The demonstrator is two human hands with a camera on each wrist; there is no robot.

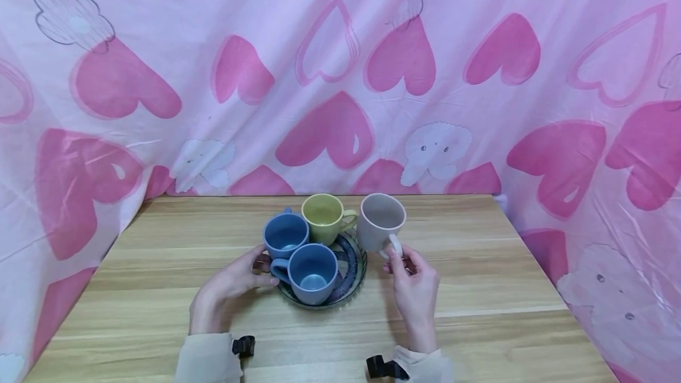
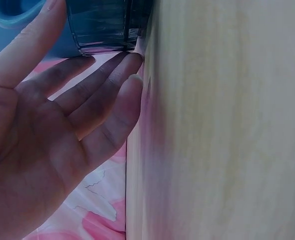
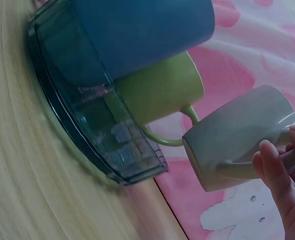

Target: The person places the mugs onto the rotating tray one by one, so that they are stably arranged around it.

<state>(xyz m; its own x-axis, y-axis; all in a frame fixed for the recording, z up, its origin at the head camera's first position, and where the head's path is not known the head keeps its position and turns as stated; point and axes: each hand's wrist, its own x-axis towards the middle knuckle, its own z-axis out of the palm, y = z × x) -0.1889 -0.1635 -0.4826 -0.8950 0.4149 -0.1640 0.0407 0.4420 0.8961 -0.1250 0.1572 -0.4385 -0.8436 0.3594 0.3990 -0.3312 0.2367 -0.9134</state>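
While my right hand [image 1: 414, 279] pinches the grey mug [image 1: 380, 223] by its handle, tilted and lifted just beside the glass plate [image 1: 355, 276], my left hand [image 1: 234, 282] lies open, fingers steadying the plate's rim. Two blue mugs [image 1: 298, 256] and a yellow mug [image 1: 324, 217] crowd the plate. Setting this one down, I reckon, calls for aiming at the bare patch on the right.

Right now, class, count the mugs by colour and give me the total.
Blue mugs: 2, one at the back and one at the front of the glass dish
Yellow-green mug: 1
Grey mug: 1, lifted by its handle
Total: 4 mugs
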